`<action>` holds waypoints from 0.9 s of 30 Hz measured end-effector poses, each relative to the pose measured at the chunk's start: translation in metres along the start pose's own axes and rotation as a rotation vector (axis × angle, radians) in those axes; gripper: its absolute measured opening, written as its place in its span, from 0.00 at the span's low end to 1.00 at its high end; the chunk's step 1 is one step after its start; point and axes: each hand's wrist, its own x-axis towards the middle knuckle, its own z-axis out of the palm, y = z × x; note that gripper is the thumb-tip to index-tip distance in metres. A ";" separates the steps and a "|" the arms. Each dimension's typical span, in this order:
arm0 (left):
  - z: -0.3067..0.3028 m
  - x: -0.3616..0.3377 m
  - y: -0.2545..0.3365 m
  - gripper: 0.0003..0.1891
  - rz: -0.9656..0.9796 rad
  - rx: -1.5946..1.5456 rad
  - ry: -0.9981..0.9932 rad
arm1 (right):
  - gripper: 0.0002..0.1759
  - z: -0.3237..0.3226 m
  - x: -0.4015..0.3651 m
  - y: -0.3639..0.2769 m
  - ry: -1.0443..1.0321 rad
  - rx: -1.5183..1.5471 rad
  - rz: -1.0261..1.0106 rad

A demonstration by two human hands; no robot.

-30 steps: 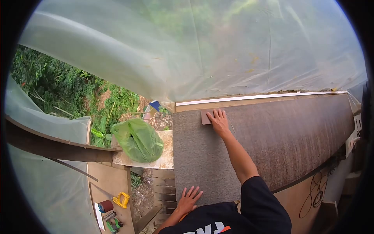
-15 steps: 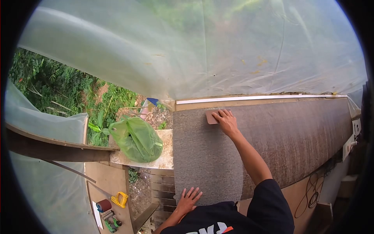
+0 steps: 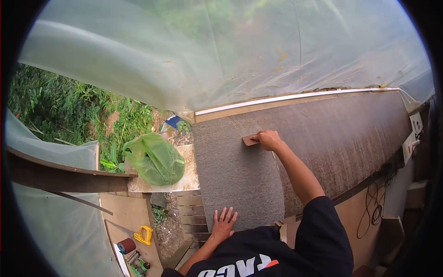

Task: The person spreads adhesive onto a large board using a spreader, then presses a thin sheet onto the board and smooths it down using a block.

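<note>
My right hand (image 3: 266, 139) grips a thin, flat brown scraper (image 3: 250, 140) with rounded corners, which is tilted against a grey-brown speckled sheet (image 3: 235, 184). The sheet lies across the left end of a long dark-brown streaked surface (image 3: 341, 138). A faint light line shows at part of the sheet's right edge. My left hand (image 3: 224, 221) rests flat, fingers spread, on the sheet's near-left corner and holds nothing.
A green plastic bag (image 3: 157, 159) stands left of the sheet. Lower left are a yellow-handled saw (image 3: 144, 234), a sandpaper roll (image 3: 126, 246) and a green-and-metal tool (image 3: 140, 265). A white strip (image 3: 295, 97) runs along the far edge; a cable (image 3: 373, 210) hangs at right.
The scraper has gone from lying nearly flat to tilted up, and my right hand now clenches it. It sits slightly nearer me on the sheet. The camera view has turned; my left hand stays put.
</note>
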 end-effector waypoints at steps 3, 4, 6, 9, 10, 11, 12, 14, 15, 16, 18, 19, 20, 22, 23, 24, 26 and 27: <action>0.001 0.003 -0.003 0.54 0.017 -0.021 0.037 | 0.27 0.014 -0.061 -0.006 -0.082 0.002 0.042; -0.003 0.004 -0.002 0.55 0.052 0.009 0.041 | 0.27 0.020 -0.084 -0.009 -0.082 0.002 0.066; -0.006 0.007 -0.002 0.55 0.111 0.045 0.042 | 0.28 0.032 -0.131 -0.018 -0.107 0.033 0.089; -0.004 0.008 -0.003 0.54 0.120 0.048 0.040 | 0.28 0.049 -0.204 -0.039 -0.149 0.017 0.122; -0.002 0.008 -0.004 0.54 0.133 0.044 0.048 | 0.29 0.049 -0.227 -0.050 -0.196 0.008 0.146; 0.000 0.008 -0.004 0.54 0.125 0.047 0.061 | 0.28 0.056 -0.248 -0.056 -0.199 0.011 0.146; 0.003 0.009 -0.005 0.53 0.119 0.047 0.071 | 0.28 0.065 -0.270 -0.061 -0.204 0.014 0.148; 0.006 0.009 -0.005 0.53 0.120 0.030 0.095 | 0.28 0.082 -0.307 -0.069 -0.171 0.053 0.160; 0.007 0.009 -0.005 0.53 0.119 0.033 0.114 | 0.28 0.087 -0.322 -0.074 -0.147 0.060 0.150; 0.008 0.009 -0.006 0.53 0.122 0.039 0.129 | 0.30 0.090 -0.336 -0.080 -0.146 0.066 0.156; 0.011 0.006 -0.006 0.52 0.124 0.043 0.140 | 0.32 0.098 -0.358 -0.089 -0.328 0.093 0.247; 0.010 0.009 -0.006 0.52 0.121 0.049 0.147 | 0.35 0.116 -0.374 -0.088 -0.392 0.042 0.199; 0.007 0.008 -0.005 0.52 0.126 0.049 0.161 | 0.37 0.136 -0.389 -0.085 -0.444 0.073 0.203; 0.002 0.009 -0.004 0.51 0.101 0.055 0.078 | 0.39 0.131 -0.407 -0.095 -0.436 0.182 0.351; 0.004 0.007 -0.004 0.51 0.096 0.047 0.069 | 0.37 0.135 -0.411 -0.085 -0.269 0.408 0.369; 0.006 0.006 -0.004 0.52 0.105 0.055 0.091 | 0.36 0.145 -0.418 -0.074 -0.104 0.643 0.394; 0.001 0.006 -0.003 0.52 0.115 0.077 0.107 | 0.19 0.105 -0.405 -0.078 0.034 1.087 0.376; 0.003 0.004 -0.005 0.52 0.117 0.085 0.100 | 0.14 0.087 -0.396 -0.076 0.070 1.223 0.425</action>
